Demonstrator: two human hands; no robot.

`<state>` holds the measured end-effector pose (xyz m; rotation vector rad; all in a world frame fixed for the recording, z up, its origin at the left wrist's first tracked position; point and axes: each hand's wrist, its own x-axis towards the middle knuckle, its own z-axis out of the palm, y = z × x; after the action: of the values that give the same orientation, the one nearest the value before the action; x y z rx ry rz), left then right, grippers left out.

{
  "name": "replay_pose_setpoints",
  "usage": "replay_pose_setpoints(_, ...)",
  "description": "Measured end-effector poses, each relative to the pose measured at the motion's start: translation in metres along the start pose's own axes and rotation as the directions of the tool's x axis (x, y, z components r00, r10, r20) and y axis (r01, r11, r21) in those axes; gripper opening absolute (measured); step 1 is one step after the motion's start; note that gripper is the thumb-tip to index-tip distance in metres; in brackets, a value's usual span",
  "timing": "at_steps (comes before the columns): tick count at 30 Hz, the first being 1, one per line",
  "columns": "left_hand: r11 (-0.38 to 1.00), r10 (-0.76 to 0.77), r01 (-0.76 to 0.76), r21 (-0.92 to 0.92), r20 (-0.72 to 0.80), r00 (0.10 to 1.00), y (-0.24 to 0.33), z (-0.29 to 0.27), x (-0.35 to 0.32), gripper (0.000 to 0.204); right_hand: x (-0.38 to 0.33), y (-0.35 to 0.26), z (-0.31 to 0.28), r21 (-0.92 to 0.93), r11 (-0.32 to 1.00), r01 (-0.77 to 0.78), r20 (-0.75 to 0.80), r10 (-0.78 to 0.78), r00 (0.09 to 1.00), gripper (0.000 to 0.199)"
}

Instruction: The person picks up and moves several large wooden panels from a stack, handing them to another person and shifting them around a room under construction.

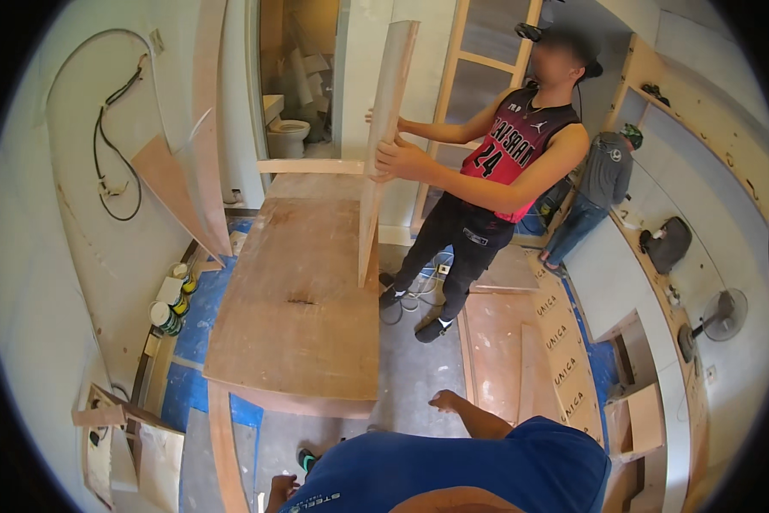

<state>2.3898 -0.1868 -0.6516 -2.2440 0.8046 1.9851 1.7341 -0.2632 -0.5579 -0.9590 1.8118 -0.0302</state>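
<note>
A large plywood board (295, 291) lies flat in front of me. My right hand (443, 399) hangs just past its near right corner, fingers curled, touching nothing. Only part of my left hand (279, 489) shows at the bottom edge beside my blue shirt, too little to read its fingers. Across the board a co-worker in a red jersey (513, 145) grips an upright plywood plank (383, 137) with both hands, its lower end resting on the board's far right edge.
A second person in a grey shirt (605, 171) bends at the right counter. Plywood sheets (183, 184) lean on the left wall above several cans (167, 316). Cardboard strips (564, 359) cover the floor at right. A fan (720, 316) and a toilet (287, 134) are also visible.
</note>
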Motion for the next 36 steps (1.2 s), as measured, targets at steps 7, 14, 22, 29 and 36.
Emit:
replay_pose_setpoints(7,0.973,0.206,-0.208,-0.102,-0.035,0.978,0.128,-0.116,-0.029,0.026,-0.033,0.029,0.11,0.023,0.993,-0.119,0.186,0.113,0.976,0.05)
replay_pose_setpoints(14,0.971,0.183,-0.177,0.159,-0.018,0.983,0.146,-0.224,-0.012,0.032,-0.069,-0.051,0.178,0.318,0.918,-0.237,0.103,0.215,0.971,0.042)
replay_pose_setpoints(22,0.973,0.229,-0.224,0.047,-0.219,0.949,0.181,-0.252,-0.028,0.032,-0.111,-0.196,-0.028,-0.194,0.772,0.606,-0.965,-0.261,0.024,0.027)
replay_pose_setpoints(29,0.908,0.368,-0.415,-0.051,-0.374,0.851,0.205,-0.143,-0.083,0.032,-0.352,-0.348,-0.432,-0.545,0.188,0.817,-0.827,-0.281,-0.487,0.101)
replay_pose_setpoints(36,0.722,0.597,-0.686,-0.096,-0.415,0.686,0.168,-0.047,-0.12,0.02,-0.31,-0.357,-0.389,-0.457,-0.058,0.888,-0.624,-0.691,-0.366,0.073)
